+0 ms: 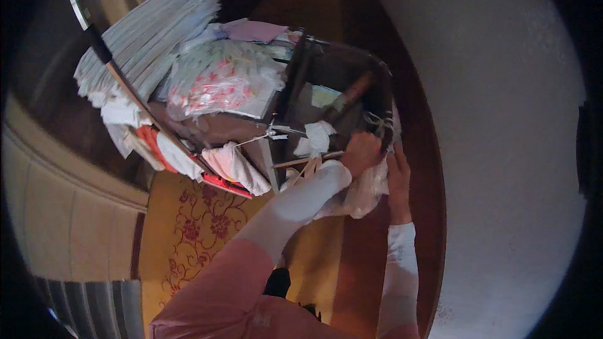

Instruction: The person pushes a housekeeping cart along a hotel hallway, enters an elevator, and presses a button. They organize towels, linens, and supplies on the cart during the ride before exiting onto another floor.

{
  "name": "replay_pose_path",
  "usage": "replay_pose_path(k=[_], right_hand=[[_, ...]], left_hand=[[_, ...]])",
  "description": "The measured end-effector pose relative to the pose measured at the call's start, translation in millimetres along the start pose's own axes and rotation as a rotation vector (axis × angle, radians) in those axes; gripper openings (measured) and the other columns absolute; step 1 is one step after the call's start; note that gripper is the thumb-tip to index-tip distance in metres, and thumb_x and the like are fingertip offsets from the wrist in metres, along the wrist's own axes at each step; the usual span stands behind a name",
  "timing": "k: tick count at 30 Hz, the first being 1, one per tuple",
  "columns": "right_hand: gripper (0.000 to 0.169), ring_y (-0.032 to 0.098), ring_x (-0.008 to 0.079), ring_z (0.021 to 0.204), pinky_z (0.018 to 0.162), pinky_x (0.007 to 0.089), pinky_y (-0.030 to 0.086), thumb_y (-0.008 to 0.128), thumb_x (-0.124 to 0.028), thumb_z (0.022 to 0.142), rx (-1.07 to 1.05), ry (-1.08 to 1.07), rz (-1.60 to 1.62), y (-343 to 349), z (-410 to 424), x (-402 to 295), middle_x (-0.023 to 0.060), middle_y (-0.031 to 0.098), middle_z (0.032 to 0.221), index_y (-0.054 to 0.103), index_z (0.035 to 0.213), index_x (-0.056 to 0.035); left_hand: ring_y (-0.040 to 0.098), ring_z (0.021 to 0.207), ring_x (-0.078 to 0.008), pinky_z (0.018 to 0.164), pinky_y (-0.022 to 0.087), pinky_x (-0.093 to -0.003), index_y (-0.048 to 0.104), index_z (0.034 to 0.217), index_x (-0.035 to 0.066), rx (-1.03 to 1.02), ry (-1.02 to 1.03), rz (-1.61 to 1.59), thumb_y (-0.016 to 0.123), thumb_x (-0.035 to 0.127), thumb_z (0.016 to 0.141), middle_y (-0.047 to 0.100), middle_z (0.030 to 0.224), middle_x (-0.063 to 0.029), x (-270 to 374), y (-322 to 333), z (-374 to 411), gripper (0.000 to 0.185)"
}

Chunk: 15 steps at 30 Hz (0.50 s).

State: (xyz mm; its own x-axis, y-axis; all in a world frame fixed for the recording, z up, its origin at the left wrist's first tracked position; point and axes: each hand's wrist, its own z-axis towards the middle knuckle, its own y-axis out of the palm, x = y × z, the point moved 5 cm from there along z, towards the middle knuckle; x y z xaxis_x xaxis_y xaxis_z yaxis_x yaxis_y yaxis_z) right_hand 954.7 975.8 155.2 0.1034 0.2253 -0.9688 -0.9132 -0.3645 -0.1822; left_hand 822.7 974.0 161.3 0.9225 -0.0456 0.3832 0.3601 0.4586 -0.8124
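My left hand (pixel 362 153) is closed at the near right rim of a cart with dark fabric compartments, just above a translucent plastic bag (pixel 365 193) that hangs outside it. My right hand (pixel 399 183) is at the cart's right side, its fingers against the bag's edge; what they grip is hidden. White string (pixel 380 122) is tied at the rim beyond my left hand. A crumpled white cloth or paper (pixel 318 137) lies left of it. Inside the right compartment are a brownish tube-like thing (pixel 355 89) and a pale packet (pixel 326 96).
Folded white linens (pixel 150 33), a plastic bag with red-marked items (pixel 216 89) and a pink cloth (pixel 256 31) fill the cart's left part. Towels (pixel 235 167) hang on its near side beside a long handle (pixel 136 99). A pale wall (pixel 499 150) runs along the right, above patterned carpet (pixel 202 226).
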Motion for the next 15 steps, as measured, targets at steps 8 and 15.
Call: replay_pose_path(k=[8, 15], right_hand=[[0.028, 0.057, 0.0103, 0.097, 0.083, 0.0303, 0.046, 0.059, -0.029, 0.095, 0.287, 0.363, 0.087, 14, -267, 34, 0.0021, 0.063, 0.109, 0.064, 0.111, -0.0058], [0.02, 0.064, 0.014, 0.08, 0.066, 0.0281, 0.048, 0.062, -0.024, 0.091, 0.783, 0.785, 0.23, 42, -518, 164, 0.0042, 0.067, 0.091, 0.065, 0.103, -0.0077]], left_hand=[[0.066, 0.082, -0.028, 0.08, 0.045, -0.0449, 0.069, 0.089, 0.004, -0.02, 0.191, 0.083, 0.06, 0.04, 0.083, 0.068, 0.091, -0.0145, -23, 3, -19, 0.038], [0.067, 0.076, -0.0308, 0.072, 0.051, -0.0441, 0.067, 0.081, 0.003, 0.063, 0.32, 0.049, 0.066, 0.04, 0.081, 0.067, 0.081, -0.0158, -20, 2, -21, 0.038]])
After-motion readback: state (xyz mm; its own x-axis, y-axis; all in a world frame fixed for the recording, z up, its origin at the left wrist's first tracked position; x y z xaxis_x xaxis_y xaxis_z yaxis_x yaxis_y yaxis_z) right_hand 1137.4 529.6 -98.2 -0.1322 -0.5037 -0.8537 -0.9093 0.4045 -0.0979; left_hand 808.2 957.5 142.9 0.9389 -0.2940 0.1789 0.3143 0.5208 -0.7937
